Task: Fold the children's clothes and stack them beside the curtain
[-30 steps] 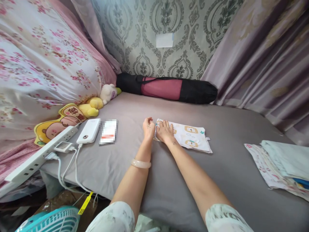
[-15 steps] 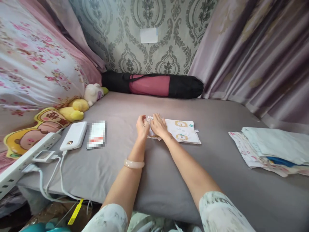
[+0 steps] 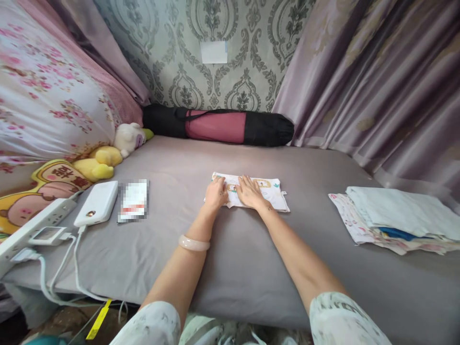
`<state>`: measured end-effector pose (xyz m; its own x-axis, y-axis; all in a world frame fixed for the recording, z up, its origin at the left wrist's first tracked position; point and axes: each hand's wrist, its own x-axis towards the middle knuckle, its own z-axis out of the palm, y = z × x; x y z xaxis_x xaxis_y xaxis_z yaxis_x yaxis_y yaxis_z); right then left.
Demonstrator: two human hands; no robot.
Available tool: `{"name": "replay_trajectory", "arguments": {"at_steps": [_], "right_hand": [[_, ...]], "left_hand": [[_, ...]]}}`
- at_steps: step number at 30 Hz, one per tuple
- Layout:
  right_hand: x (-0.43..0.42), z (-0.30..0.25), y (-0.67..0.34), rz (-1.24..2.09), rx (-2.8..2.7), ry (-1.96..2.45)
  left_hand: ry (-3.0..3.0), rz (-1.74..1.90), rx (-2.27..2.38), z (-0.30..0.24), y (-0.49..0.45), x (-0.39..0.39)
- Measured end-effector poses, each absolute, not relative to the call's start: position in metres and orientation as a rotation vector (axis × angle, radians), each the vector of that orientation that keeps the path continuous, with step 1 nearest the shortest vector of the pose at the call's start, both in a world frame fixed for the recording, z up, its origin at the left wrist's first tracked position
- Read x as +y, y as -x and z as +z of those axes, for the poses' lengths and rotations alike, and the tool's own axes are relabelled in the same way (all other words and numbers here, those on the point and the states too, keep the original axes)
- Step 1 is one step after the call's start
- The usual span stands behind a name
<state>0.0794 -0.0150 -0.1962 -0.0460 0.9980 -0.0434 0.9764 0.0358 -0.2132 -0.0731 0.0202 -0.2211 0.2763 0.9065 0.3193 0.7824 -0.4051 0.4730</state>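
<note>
A white garment or cloth (image 3: 275, 196), printed with tan and green figures, lies folded into a flat rectangle on the grey bed sheet (image 3: 244, 268). A small white tag sticks out at its right end. My left hand (image 3: 216, 192) rests on the left part of the cloth, its fingers stretched forward. Against the middle of it my right hand (image 3: 249, 192) lies flat, fingers extended and palm down. Neither hand grips anything. Part of the cloth is hidden beneath both hands.
Folded clothes (image 3: 398, 211) are stacked at the right. On the left lie a white power bank (image 3: 97, 203), a blurred packet (image 3: 133, 201), a power strip (image 3: 36, 230) with cables, and plush toys (image 3: 98, 163). A black and red rolled bag (image 3: 215, 126) lies along the wall.
My left hand has flattened from a curled pose at the cloth's left edge onto the cloth. My right hand has slid rightward over it. The view has shifted slightly right.
</note>
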Motion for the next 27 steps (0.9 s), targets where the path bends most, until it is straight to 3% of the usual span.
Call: {"name": "replay_trajectory", "arguments": {"at_steps": [13, 20, 27], "right_hand": [[-0.028, -0.196, -0.114, 0.345, -2.205, 2.123], [-0.036, -0.205, -0.164, 0.200, -2.047, 2.278], [-0.038, -0.211, -0.183, 0.335, -2.064, 2.097]], "left_hand": [[-2.452, 0.713, 1.608, -0.221, 0.072, 0.019], [-2.457, 0.700, 1.582, -0.223, 0.074, 0.019], [-2.369, 0.694, 1.520, -0.219, 0.075, 0.022]]}}
